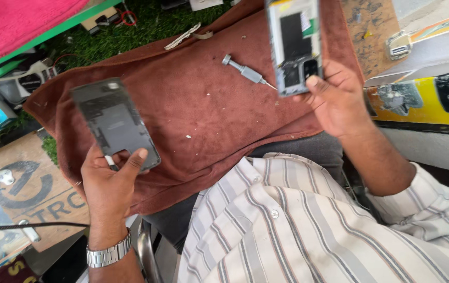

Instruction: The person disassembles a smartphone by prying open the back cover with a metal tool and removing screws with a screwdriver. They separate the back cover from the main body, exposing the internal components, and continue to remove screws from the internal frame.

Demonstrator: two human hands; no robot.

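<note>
A: How is the scene lit?

B: Bright, even daylight is seen across the whole view. The strongest light is found at the upper right, where the pale surface is nearly washed out. Shadows are soft and short; a faint one is cast beside the screwdriver (247, 72) on the brown cloth (198, 110).

A: Is sharpness maintained?

B: Not everywhere. Motion blur is shown on the dark back cover (114, 123) and on the opened phone (294, 44), so fine detail is lost there. The striped shirt (297, 225) is rendered fairly crisp. Mild glare is noted on the metal watch (109, 255). Slight stretching is observed toward the corners.
</note>
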